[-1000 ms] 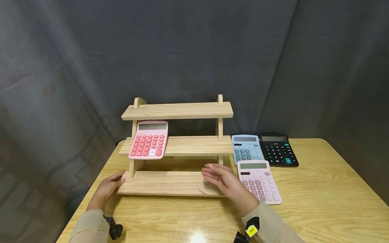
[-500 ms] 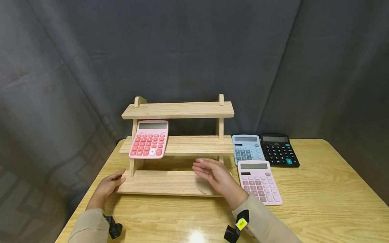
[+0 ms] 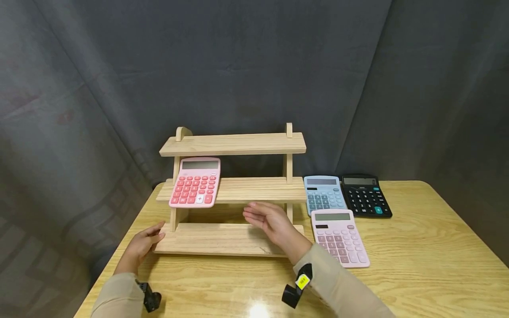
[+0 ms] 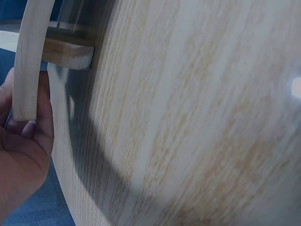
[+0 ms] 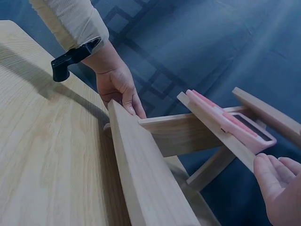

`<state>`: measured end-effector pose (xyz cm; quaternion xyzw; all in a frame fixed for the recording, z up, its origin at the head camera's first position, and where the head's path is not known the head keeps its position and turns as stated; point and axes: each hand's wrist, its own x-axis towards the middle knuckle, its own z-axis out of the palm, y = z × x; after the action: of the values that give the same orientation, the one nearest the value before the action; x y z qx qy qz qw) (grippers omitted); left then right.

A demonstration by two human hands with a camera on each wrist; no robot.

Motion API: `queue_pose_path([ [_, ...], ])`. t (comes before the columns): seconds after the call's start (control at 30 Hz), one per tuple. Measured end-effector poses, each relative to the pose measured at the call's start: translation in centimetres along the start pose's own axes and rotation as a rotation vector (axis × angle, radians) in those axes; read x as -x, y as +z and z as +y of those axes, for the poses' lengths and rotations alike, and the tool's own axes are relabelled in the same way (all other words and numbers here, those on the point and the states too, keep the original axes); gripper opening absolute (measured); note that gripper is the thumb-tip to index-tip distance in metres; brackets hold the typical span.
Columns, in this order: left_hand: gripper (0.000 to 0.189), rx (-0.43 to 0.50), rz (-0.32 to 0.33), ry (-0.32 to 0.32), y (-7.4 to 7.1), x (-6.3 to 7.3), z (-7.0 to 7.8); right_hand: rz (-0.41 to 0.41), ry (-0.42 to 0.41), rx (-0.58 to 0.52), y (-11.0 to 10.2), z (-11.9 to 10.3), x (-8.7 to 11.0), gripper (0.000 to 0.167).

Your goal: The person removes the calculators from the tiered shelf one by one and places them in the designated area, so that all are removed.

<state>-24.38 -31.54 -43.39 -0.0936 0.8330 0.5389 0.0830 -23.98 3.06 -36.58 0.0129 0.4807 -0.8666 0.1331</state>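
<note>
A three-tier wooden display shelf (image 3: pixel 234 238) stands on the table, its steps rising toward the back. The left hand (image 3: pixel 140 246) pinches the left end of its bottom board, thumb on top and fingers underneath, as the left wrist view shows at the board end (image 4: pixel 26 101). On the middle board's left side leans a pink calculator (image 3: pixel 195 183), screen up. The right hand (image 3: pixel 270 223) holds nothing. Its fingers are together and slightly bent, pointing left, over the bottom board and just below the middle board's front edge; in the right wrist view its fingertips (image 5: pixel 263 162) appear near the pink calculator.
Right of the shelf lie a blue calculator (image 3: pixel 324 194), a black calculator (image 3: pixel 365 196) and a pale pink calculator (image 3: pixel 339 238), the last nearest the right forearm. The wooden table (image 3: pixel 429 247) ends at a grey curtain (image 3: pixel 238 66) behind.
The right hand has moved left and a little up across the front of the shelf, away from the pale pink calculator. The left hand keeps its hold on the board.
</note>
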Motion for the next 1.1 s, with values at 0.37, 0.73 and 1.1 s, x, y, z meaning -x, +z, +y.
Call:
queue_pose_path([
  [0.37,0.053,0.021,0.013,0.009,0.1,0.2,0.2,-0.026,-0.001,0.023,2.0,0.1,-1.2,0.032],
  [0.73,0.054,0.009,-0.004,0.005,-0.1,0.3,0.2,-0.017,0.006,0.048,3.9,0.9,-2.1,0.026],
  [1.1,0.052,0.011,-0.011,-0.002,0.0,0.3,0.3,0.013,0.019,0.08,5.1,1.6,-3.1,0.027],
])
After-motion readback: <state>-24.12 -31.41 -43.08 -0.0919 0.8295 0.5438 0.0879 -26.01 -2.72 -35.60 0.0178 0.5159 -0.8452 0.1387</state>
